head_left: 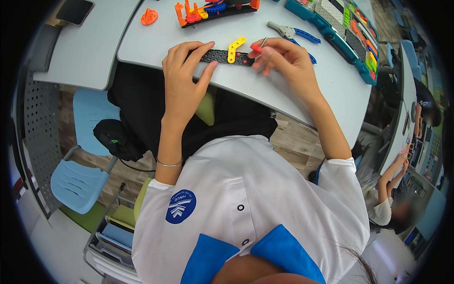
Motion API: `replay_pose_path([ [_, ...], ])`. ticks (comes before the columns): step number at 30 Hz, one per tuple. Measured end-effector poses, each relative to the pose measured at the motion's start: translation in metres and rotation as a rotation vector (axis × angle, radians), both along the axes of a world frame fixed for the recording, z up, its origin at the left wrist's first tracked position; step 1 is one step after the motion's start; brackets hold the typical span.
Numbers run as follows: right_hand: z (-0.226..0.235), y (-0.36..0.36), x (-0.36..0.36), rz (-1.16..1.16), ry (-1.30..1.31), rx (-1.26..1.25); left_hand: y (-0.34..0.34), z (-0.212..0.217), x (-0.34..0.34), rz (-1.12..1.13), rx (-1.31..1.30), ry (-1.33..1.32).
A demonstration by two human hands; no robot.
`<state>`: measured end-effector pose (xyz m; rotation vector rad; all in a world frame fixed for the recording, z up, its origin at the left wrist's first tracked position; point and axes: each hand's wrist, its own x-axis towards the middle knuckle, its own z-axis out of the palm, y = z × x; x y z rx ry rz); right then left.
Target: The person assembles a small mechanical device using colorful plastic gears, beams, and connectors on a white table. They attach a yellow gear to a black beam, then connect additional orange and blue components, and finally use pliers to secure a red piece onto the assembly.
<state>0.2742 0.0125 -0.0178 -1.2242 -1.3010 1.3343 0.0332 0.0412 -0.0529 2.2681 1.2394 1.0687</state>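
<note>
A black perforated strip [222, 57] is pinned flat near the grey table's [293, 90] curved front edge by the spread left hand [182, 75]; a small red-handled tool [257, 47] is pinched by the right hand [283, 61] beside a yellow angled bracket [235, 48]

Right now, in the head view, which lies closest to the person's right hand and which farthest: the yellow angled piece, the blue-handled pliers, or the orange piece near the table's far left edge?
From the right hand:
1. Yellow angled piece, just to its left on the black perforated strip.
2. Blue-handled pliers, just beyond it, toward the parts case.
3. Orange piece, far off to the left, past the left hand.
</note>
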Motion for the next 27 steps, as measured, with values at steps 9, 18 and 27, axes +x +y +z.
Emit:
replay_pose_path([
  [9,0.017,0.001,0.001,-0.064,-0.348,-0.043,-0.002,-0.008,0.008,-0.024,0.052,-0.105],
  [18,-0.007,0.005,-0.002,-0.07,-0.49,0.265,-0.003,-0.013,0.011,0.013,0.087,-0.204],
  [27,-0.008,0.003,-0.006,-0.131,-0.348,0.245,-0.001,-0.015,0.016,-0.018,0.112,-0.265],
])
